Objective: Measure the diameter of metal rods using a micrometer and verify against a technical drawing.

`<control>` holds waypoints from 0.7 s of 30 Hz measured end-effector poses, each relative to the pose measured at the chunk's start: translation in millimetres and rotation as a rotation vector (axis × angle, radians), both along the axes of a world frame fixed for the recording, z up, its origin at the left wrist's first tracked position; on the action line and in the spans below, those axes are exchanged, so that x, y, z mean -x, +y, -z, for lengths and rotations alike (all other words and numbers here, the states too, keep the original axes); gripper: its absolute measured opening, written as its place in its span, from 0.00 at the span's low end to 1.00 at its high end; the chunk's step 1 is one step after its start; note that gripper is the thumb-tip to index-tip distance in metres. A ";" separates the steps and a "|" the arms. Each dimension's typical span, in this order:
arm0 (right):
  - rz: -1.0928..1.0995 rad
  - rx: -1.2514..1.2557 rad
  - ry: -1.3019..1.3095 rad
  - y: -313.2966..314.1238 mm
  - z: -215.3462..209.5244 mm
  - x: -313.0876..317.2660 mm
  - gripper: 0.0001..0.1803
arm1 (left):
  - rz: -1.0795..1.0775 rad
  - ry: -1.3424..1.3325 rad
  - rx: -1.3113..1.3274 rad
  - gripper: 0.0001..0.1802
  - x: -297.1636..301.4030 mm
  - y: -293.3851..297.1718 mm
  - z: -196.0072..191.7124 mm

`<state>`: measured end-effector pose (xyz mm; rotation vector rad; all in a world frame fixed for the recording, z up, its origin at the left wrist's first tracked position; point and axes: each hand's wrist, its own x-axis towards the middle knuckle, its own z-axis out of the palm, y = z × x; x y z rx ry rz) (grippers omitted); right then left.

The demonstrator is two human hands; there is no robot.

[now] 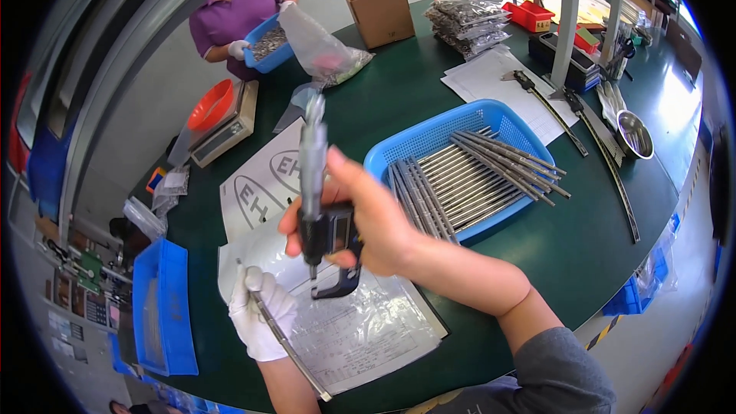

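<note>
My bare right hand (376,222) is wrapped round a digital micrometer (313,184), held upright over the papers with its dark frame pointing down. The top of the micrometer is smeared by motion. In a white glove, my left hand (261,318) grips a thin metal rod (285,343) that slants down toward the table's near edge. The rod and the micrometer's jaw are apart. Right of my right hand stands a blue perforated basket (376,155) with many similar metal rods (460,184); some lie in a layer, others rest across the rim.
Drawing sheets (360,353) in plastic lie under my hands. A blue bin (161,299) stands left, a scale (230,134) with a red bowl behind it. Two calipers (537,96) and a metal bowl (635,136) lie right. Across the table, a person in purple holds a blue tray (270,46).
</note>
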<state>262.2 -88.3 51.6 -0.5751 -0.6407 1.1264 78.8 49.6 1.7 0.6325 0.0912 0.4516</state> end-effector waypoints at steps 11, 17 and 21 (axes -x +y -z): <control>0.502 -0.486 0.264 -98.9 -14.2 -88.5 0.36 | 0.098 0.797 -0.738 0.23 -155.5 -21.5 -20.2; 0.659 -0.442 0.242 -106.9 -16.8 -87.3 0.30 | 0.211 0.959 -0.951 0.21 -217.3 -11.7 1.5; 0.627 -0.521 0.229 -113.1 -10.7 -97.4 0.29 | 0.247 1.068 -1.211 0.19 -225.4 -17.2 -3.7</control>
